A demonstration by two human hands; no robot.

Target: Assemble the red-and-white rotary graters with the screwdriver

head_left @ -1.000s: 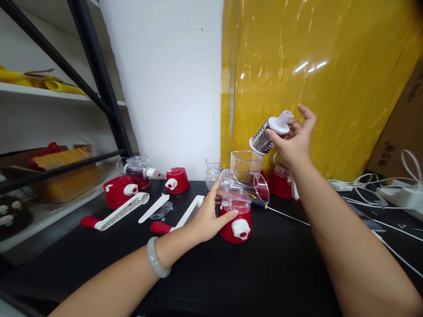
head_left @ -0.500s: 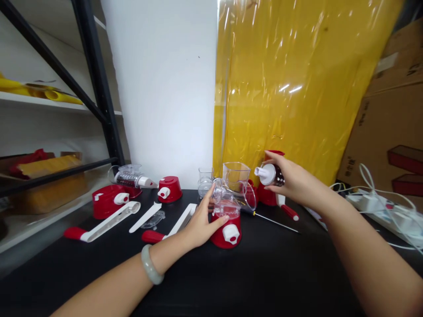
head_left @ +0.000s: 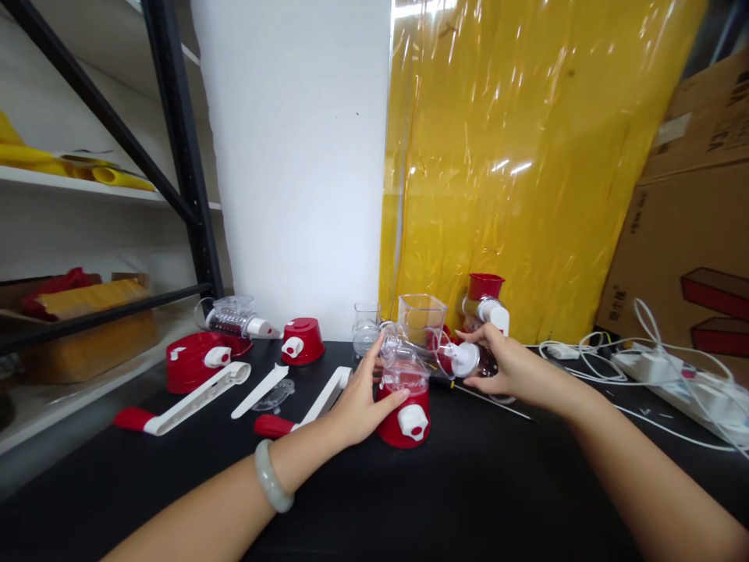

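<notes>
Steadying a rotary grater (head_left: 403, 410) near the middle of the black counter (head_left: 468, 492), the left hand (head_left: 360, 402) closes its grip around the red base and the clear housing above it. The thumb lies across the front and the fingers curl round the far side. The grater stands upright, with a white knob on the front of its base and a clear hopper (head_left: 421, 316) rising from the top.

The right hand (head_left: 508, 373) has its grip clenched on a grater drum (head_left: 468, 361) (white cap toward the housing, metal body mostly hidden in the palm). It holds the drum level at the housing's open right side; whether the cap is already inside the opening cannot be told.

A pale green bangle (head_left: 269, 482) sits on the left wrist. Left of the grater, two white crank handles (head_left: 187, 394) with red ends lie flat on the counter. Further back is a loose red base (head_left: 301, 342). Behind the right hand another red and white grater (head_left: 485, 300) stands against a yellow plastic sheet (head_left: 527, 156). To the right lie white cables and a power strip (head_left: 672, 373), beside cardboard boxes (head_left: 690, 234).
</notes>
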